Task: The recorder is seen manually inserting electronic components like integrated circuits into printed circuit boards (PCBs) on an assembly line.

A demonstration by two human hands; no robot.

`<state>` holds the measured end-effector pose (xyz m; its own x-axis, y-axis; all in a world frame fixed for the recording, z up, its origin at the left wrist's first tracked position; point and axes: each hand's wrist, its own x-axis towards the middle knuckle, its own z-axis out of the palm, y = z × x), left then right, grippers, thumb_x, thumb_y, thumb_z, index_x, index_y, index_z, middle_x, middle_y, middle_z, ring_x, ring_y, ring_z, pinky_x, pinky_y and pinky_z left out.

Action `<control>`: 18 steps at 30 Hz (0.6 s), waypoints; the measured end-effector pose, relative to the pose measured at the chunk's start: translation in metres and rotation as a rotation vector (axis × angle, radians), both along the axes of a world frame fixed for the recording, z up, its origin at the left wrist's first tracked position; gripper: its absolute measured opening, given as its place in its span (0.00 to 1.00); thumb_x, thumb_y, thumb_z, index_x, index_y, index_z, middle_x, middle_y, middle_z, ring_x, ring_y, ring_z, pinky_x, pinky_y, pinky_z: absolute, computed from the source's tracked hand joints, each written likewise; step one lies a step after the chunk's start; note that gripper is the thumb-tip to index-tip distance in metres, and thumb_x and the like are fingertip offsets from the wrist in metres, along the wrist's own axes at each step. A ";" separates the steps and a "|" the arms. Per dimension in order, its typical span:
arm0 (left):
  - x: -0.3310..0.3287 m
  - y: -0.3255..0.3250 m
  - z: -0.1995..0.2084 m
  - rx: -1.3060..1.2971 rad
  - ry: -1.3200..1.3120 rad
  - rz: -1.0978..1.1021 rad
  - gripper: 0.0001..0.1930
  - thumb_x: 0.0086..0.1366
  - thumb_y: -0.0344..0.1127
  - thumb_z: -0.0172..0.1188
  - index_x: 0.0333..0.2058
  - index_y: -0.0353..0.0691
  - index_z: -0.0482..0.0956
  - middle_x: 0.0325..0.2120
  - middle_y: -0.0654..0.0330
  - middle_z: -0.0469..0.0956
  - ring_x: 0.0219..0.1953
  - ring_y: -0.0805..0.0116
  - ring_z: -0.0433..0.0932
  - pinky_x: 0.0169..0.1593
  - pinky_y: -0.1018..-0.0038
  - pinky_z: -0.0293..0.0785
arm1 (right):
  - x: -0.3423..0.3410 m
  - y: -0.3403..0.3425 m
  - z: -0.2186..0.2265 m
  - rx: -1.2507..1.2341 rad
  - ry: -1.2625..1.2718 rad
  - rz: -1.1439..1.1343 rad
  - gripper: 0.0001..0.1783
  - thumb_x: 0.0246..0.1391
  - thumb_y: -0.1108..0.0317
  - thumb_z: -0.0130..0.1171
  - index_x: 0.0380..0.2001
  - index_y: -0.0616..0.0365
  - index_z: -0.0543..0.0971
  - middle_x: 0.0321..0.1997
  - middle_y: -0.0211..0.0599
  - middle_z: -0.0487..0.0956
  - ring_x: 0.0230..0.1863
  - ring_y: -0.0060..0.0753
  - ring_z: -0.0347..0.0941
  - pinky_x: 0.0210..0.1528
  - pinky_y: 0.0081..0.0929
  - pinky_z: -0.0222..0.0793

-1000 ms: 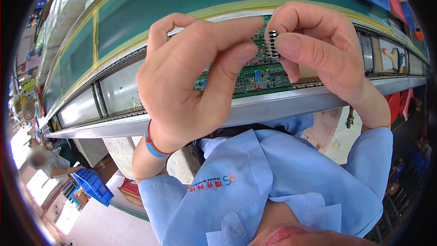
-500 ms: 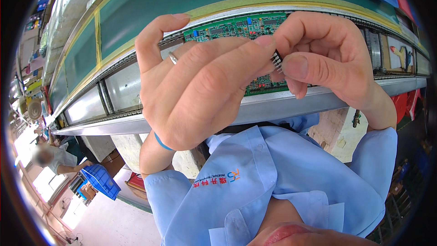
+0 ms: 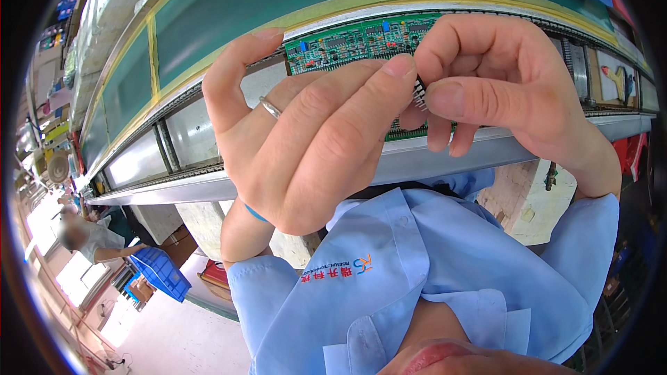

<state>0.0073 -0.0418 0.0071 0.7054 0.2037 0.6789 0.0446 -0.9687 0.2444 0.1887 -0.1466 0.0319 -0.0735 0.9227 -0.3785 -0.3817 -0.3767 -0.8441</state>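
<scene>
A small black pinned component held between both hands above the circuit board

The small black component (image 3: 420, 92), with a row of thin metal pins along one edge, is pinched between the fingertips of the left hand (image 3: 313, 139) and the right hand (image 3: 500, 87), both grips closed on it, just above the green circuit board (image 3: 347, 42) that lies on the conveyor surface (image 3: 431, 156). It is judged to be very light and rigid, but its pins look easily bent; it is best held by the plastic body's sides, with the pins kept free of pressure.
</scene>
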 end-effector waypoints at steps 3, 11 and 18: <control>0.000 0.000 -0.003 0.055 -0.010 0.040 0.14 0.54 0.24 0.69 0.40 0.41 0.82 0.26 0.63 0.84 0.27 0.73 0.81 0.57 0.57 0.65 | -0.002 -0.002 -0.001 0.056 -0.081 -0.060 0.13 0.55 0.65 0.63 0.39 0.62 0.76 0.32 0.34 0.80 0.29 0.20 0.77 0.29 0.15 0.74; -0.002 -0.001 -0.003 0.017 -0.005 0.039 0.16 0.50 0.22 0.71 0.39 0.42 0.82 0.26 0.63 0.84 0.26 0.73 0.81 0.58 0.58 0.65 | -0.009 -0.005 -0.002 0.205 -0.309 -0.078 0.12 0.57 0.67 0.61 0.40 0.63 0.77 0.33 0.33 0.81 0.30 0.17 0.76 0.30 0.13 0.72; -0.001 0.000 -0.005 0.016 -0.011 0.031 0.16 0.49 0.20 0.70 0.38 0.40 0.82 0.25 0.62 0.84 0.25 0.73 0.81 0.58 0.56 0.65 | -0.008 -0.005 0.001 0.026 -0.358 -0.101 0.09 0.58 0.72 0.60 0.41 0.63 0.77 0.34 0.32 0.81 0.31 0.15 0.75 0.31 0.13 0.72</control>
